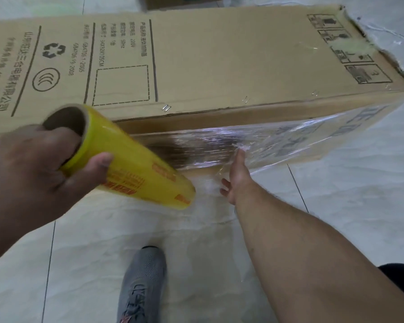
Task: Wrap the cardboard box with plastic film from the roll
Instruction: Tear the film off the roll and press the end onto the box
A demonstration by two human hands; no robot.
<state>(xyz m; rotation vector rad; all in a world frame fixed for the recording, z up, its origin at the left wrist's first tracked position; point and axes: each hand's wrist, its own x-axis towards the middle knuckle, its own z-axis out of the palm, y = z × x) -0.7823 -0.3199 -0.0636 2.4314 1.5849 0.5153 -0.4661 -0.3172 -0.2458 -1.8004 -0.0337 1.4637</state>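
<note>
The left hand [33, 164] grips the yellow roll of plastic film [126, 164] at nine o'clock. The right hand [237, 176], fingers open, presses clear film onto the long brown cardboard box [219, 66].

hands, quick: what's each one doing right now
Left hand: closed on the yellow film roll, fingers in its core.
Right hand: open, pressing film to the cardboard box.

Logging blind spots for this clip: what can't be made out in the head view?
- Cardboard box: its left end is cut off by the frame edge; far side hidden.
- Film: how far round it goes is hidden.
- Roll: red print blurred.
- Left hand: fingers hidden inside the roll's core.
- Right hand: fingertips blurred behind film.
</note>
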